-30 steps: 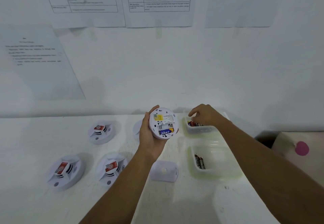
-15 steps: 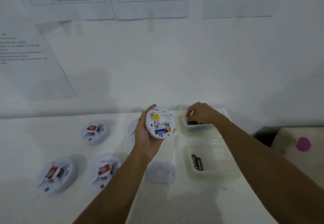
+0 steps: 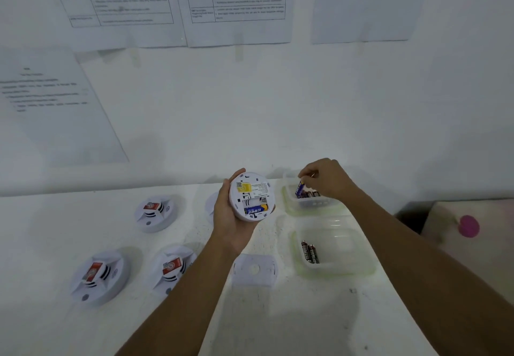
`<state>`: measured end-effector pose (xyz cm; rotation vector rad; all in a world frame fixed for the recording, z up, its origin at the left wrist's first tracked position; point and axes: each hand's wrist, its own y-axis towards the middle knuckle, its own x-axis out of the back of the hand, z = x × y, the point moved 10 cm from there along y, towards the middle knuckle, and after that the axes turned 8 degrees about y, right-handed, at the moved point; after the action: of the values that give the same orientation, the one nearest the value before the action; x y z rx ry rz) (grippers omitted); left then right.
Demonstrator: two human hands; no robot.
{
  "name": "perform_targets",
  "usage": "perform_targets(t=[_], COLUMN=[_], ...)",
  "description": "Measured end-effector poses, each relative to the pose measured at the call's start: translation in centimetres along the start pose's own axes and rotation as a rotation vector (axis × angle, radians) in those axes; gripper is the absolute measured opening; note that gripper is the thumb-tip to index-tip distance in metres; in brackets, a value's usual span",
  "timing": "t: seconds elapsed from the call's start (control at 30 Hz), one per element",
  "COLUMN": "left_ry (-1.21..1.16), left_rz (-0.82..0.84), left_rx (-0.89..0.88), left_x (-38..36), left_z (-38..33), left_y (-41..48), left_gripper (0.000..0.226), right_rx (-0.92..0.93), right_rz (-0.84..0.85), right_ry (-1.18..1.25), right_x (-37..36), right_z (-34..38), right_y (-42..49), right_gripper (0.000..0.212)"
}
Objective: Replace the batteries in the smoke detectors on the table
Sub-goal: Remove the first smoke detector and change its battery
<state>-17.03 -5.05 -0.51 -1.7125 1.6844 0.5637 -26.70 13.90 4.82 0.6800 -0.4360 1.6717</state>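
My left hand [image 3: 228,218] holds a round white smoke detector [image 3: 251,196] with its back facing me. Its open compartment shows one blue and yellow battery [image 3: 256,209] and an empty slot above it. My right hand [image 3: 326,179] pinches a blue battery [image 3: 299,188] upright over the far clear container [image 3: 311,204], which holds more batteries. The near clear container [image 3: 338,255] holds two dark batteries [image 3: 310,252]. A white back cover [image 3: 254,270] lies on the table below the held detector.
Three more smoke detectors lie face up on the white table [image 3: 41,230]: one [image 3: 155,212] at mid left, one [image 3: 97,275] at near left and one [image 3: 171,268] partly behind my left forearm. Printed sheets [image 3: 236,2] hang on the wall. A pink-spotted surface [image 3: 470,226] sits at right.
My right hand has lifted from inside the far container with a blue battery pinched in its fingers. The left hand keeps the detector steady.
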Motion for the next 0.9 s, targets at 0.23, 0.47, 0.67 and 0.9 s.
perform_targets(t=[0.23,0.47,0.67,0.9], left_ry=[-0.005,0.088,0.188,0.185], left_rz=[0.001,0.01,0.074,0.069], left_rx=[-0.019,-0.084,-0.113,-0.107], left_x=[-0.2,0.2,-0.3,1.0], left_z=[-0.8,-1.4,-1.4,-2.3], left_y=[-1.1,-3.3,-5.3,-6.8], left_gripper=[0.046,0.04,0.032,0.042], right_rx=[0.057,0.055,0.043,0.071], right_rz=[0.015,-0.006,-0.07,-0.141], right_ry=[0.491,0.462,0.506,0.549], right_x=[-0.1,-5.4,-7.9,-9.6], right_z=[7.5,9.8,9.7,9.3], right_y=[-7.7,-12.1,-12.5,-13.1], right_gripper=[0.006,0.008,0.027,0.027])
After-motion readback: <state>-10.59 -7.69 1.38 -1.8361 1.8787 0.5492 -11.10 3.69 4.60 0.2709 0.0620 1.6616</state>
